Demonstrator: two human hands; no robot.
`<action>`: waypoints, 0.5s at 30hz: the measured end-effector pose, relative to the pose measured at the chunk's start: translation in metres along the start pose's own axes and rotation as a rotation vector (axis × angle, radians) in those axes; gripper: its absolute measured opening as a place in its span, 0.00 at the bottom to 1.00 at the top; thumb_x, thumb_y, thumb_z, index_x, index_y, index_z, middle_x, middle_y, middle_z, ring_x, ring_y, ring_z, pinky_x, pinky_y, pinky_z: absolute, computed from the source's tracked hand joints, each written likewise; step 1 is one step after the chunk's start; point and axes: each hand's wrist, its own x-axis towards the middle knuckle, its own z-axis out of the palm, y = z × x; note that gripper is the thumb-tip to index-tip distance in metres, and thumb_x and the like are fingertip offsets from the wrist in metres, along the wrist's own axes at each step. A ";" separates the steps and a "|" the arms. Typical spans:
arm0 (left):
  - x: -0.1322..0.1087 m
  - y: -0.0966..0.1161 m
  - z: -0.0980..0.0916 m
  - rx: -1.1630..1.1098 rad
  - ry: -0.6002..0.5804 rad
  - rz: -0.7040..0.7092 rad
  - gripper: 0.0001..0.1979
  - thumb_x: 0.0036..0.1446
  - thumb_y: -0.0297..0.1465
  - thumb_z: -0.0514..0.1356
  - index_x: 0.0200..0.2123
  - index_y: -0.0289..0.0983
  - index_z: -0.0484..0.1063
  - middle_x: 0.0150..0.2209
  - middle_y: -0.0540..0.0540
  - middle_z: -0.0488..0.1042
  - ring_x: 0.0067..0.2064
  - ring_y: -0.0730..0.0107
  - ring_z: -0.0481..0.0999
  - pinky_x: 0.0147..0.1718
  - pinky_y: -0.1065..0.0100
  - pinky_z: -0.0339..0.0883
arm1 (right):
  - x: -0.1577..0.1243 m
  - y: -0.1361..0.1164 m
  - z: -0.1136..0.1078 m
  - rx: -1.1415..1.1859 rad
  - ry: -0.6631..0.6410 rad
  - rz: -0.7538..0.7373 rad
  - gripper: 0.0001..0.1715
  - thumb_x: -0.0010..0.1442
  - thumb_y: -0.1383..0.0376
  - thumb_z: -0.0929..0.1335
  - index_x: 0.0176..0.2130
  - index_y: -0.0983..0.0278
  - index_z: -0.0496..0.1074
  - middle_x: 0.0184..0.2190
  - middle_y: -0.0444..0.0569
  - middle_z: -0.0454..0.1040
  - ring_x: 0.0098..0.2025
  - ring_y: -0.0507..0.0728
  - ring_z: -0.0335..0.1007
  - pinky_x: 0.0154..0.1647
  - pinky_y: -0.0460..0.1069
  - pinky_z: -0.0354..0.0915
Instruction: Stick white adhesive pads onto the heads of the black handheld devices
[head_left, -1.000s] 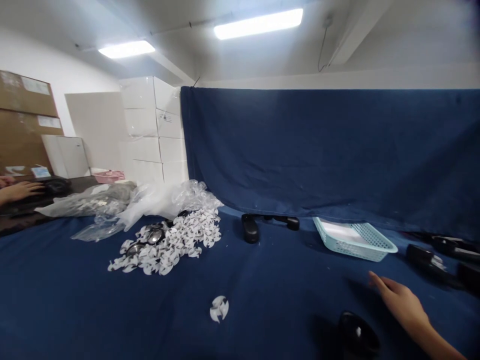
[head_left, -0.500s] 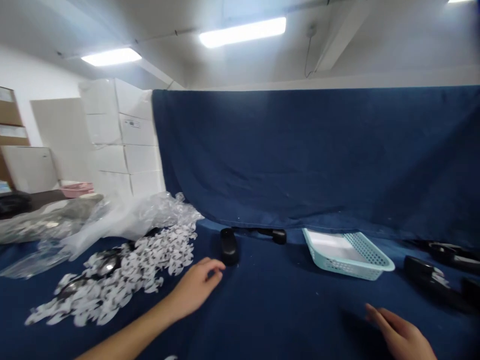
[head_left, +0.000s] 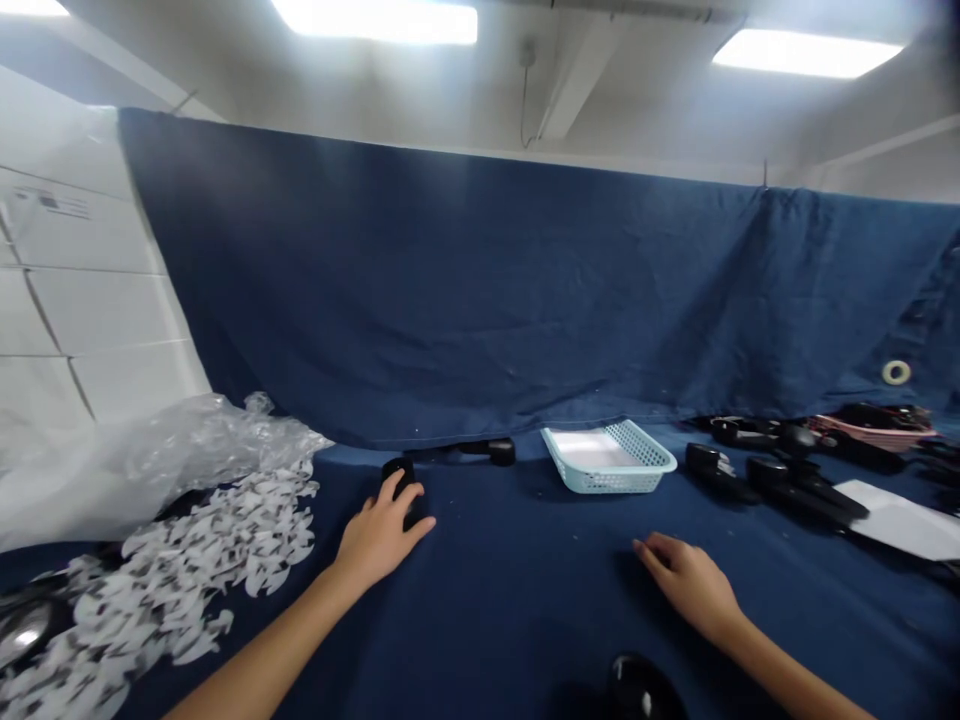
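My left hand reaches over a black, rounded, elongated plastic piece on the blue cloth. Its fingers are spread, and the hand covers most of the piece; whether they touch it I cannot tell. My right hand hovers over the cloth to the right with its fingers loosely curled in, and no object shows in it. Below it, at the bottom edge, lies a glossy black rounded piece, partly cut off. A pile of small white curved pieces spreads left of my left hand.
A light blue basket with white sheets stands at the back. Beside it lie black parts and a white sheet; farther right is a pink basket. Clear plastic bags lie at the left. A blue curtain hangs behind.
The view has turned right, bringing the pink basket and the white sheet into sight. My left hand has moved onto the black piece, its fingers spreading. A glossy black piece now shows at the bottom.
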 end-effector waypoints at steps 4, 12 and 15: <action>-0.039 -0.005 -0.011 -0.041 -0.029 0.123 0.19 0.62 0.39 0.55 0.56 0.51 0.66 0.66 0.49 0.54 0.54 0.50 0.71 0.51 0.54 0.67 | 0.004 -0.023 -0.008 -0.098 -0.038 -0.070 0.19 0.65 0.56 0.59 0.28 0.59 0.70 0.25 0.46 0.76 0.30 0.58 0.73 0.28 0.49 0.56; -0.094 -0.018 -0.027 -0.378 -0.117 0.225 0.32 0.56 0.35 0.62 0.62 0.56 0.57 0.65 0.53 0.56 0.55 0.54 0.71 0.56 0.57 0.64 | 0.051 -0.125 -0.037 -0.250 -0.183 -0.279 0.15 0.66 0.56 0.65 0.41 0.65 0.73 0.34 0.46 0.76 0.37 0.56 0.73 0.43 0.55 0.67; -0.097 -0.018 -0.022 -0.441 -0.101 0.219 0.35 0.53 0.32 0.63 0.62 0.55 0.58 0.65 0.52 0.56 0.58 0.53 0.68 0.57 0.57 0.62 | 0.071 -0.160 -0.023 -0.295 -0.223 -0.262 0.15 0.65 0.57 0.67 0.44 0.65 0.72 0.41 0.48 0.75 0.42 0.57 0.73 0.46 0.57 0.69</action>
